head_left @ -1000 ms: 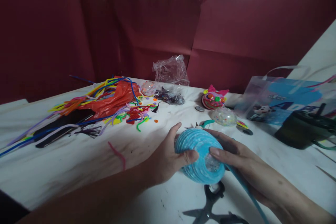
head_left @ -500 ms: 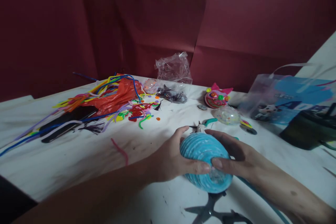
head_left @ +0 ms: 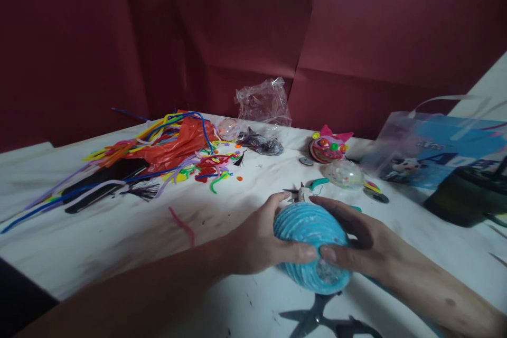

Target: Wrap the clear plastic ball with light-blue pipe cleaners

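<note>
A ball wrapped in rings of light-blue pipe cleaner (head_left: 307, 232) rests low over the white table (head_left: 119, 243), held between both hands. My left hand (head_left: 257, 240) cups its left side with the thumb laid across the front. My right hand (head_left: 356, 243) grips the right side, thumb pressed on a bare clear patch of the ball. Dark scissors (head_left: 320, 319) lie on the table just below the ball. Small pliers with teal handles (head_left: 307, 190) lie right behind it.
A heap of coloured pipe cleaners and red plastic (head_left: 166, 150) fills the far left. A loose pink pipe cleaner (head_left: 182, 224) lies nearer. A finished pink ball (head_left: 327, 149), a clear speckled ball (head_left: 343, 174), crumpled plastic bags (head_left: 261, 103), a printed gift bag (head_left: 435, 150) and a dark container (head_left: 467, 195) stand behind and right.
The blue tail of pipe cleaner that trailed off to the lower right is no longer visible. My right thumb has slid lower across the ball's front, and the view has shifted a little.
</note>
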The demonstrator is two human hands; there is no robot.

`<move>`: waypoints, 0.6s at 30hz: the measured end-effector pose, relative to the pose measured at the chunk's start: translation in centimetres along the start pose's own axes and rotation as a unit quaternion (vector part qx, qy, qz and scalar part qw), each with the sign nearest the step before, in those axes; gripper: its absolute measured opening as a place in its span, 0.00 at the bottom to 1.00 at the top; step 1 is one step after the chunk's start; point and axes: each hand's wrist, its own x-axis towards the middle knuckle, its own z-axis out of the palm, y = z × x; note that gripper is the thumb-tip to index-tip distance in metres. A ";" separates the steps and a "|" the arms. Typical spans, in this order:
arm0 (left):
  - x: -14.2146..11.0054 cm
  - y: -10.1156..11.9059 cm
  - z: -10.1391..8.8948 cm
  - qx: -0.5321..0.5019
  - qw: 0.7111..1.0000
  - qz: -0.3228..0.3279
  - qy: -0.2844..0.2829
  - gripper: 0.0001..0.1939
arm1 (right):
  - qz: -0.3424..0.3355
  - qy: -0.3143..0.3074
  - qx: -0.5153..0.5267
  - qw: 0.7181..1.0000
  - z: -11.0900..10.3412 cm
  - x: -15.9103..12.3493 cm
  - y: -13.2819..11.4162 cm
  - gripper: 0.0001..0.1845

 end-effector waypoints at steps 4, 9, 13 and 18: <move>0.0 0.0 -0.2 0.025 0.999 -0.026 0.000 0.45 | -0.004 0.023 -0.001 1.000 0.2 -0.3 -0.3 0.43; -0.1 0.3 0.1 0.060 0.998 0.000 -0.002 0.41 | -0.011 0.003 -0.006 1.000 0.0 -0.2 0.0 0.45; -0.1 0.4 0.1 0.062 0.998 0.001 -0.011 0.43 | -0.010 -0.016 -0.038 0.999 0.0 -0.1 0.7 0.47; 0.1 0.3 0.1 0.037 0.999 -0.025 0.011 0.45 | -0.039 0.025 -0.049 0.998 -0.6 -0.3 0.7 0.48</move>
